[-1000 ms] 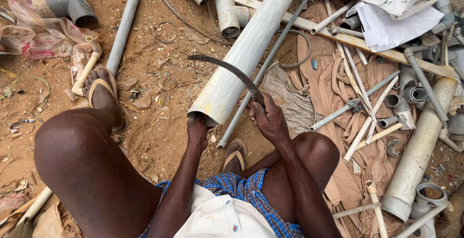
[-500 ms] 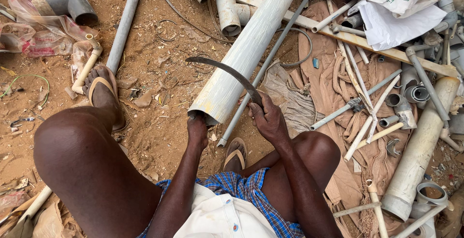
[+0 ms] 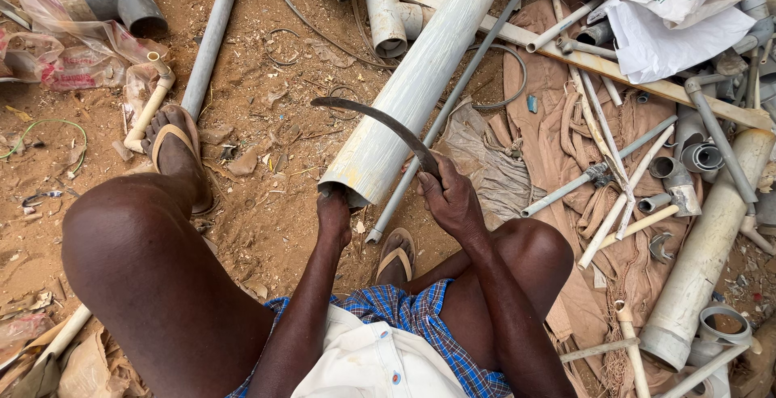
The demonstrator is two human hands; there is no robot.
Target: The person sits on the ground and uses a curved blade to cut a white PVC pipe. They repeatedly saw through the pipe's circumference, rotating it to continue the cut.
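I sit on dirt ground with a wide grey pipe lying ahead of me, its near end between my knees. My left hand grips the pipe's near rim. My right hand is shut on the handle of a curved dark blade, which arcs leftward across the top of the pipe near its end. My feet wear tan sandals, the left sandal planted at the left and the right sandal under the pipe's end.
Thin grey pipes and pipe fittings lie scattered on the dirt. A brown cloth covers the ground at right, with slim tubes and a thick pale pipe on it. White sacks sit at top right, plastic bags at top left.
The blade and my right hand have shifted slightly along the pipe's end; my left hand stays on the rim.
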